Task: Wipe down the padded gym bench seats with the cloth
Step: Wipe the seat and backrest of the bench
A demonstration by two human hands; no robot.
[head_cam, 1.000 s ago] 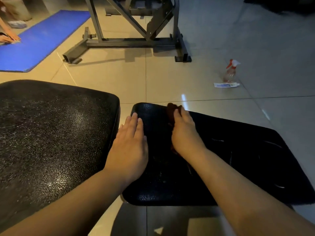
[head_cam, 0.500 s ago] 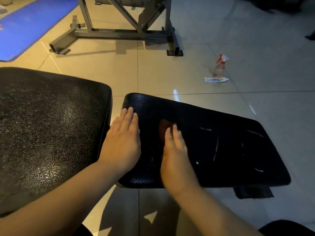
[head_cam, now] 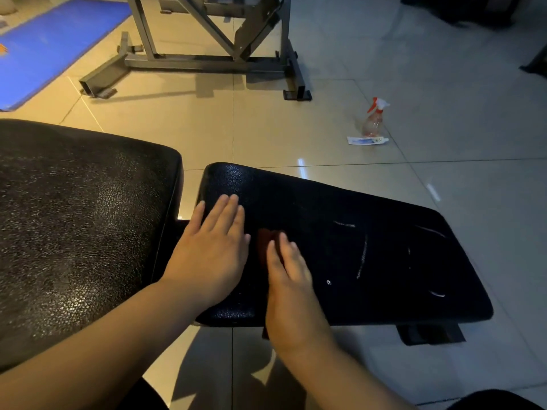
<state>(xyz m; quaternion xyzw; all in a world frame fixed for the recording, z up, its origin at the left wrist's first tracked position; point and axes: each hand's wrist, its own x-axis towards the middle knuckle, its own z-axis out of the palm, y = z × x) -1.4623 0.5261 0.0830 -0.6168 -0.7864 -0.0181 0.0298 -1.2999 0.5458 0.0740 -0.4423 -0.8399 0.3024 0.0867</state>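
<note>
your right grip [head_cam: 291,291] lies flat, fingers straight, pressing the dark red cloth [head_cam: 266,247] onto the seat pad [head_cam: 384,247] beneath it; your left grip [head_cam: 213,253] rests flat just beside. the cloth looks thin, limp and light, likely to bunch, so hold it down with the whole palm.

Left hand [head_cam: 211,255] lies flat, fingers straight, on the near-left end of the smaller black seat pad [head_cam: 370,247]. Right hand [head_cam: 291,288] presses a dark red cloth [head_cam: 264,241] onto the pad. Larger back pad [head_cam: 80,226] at left. Spray bottle [head_cam: 373,121] on far floor.
</note>
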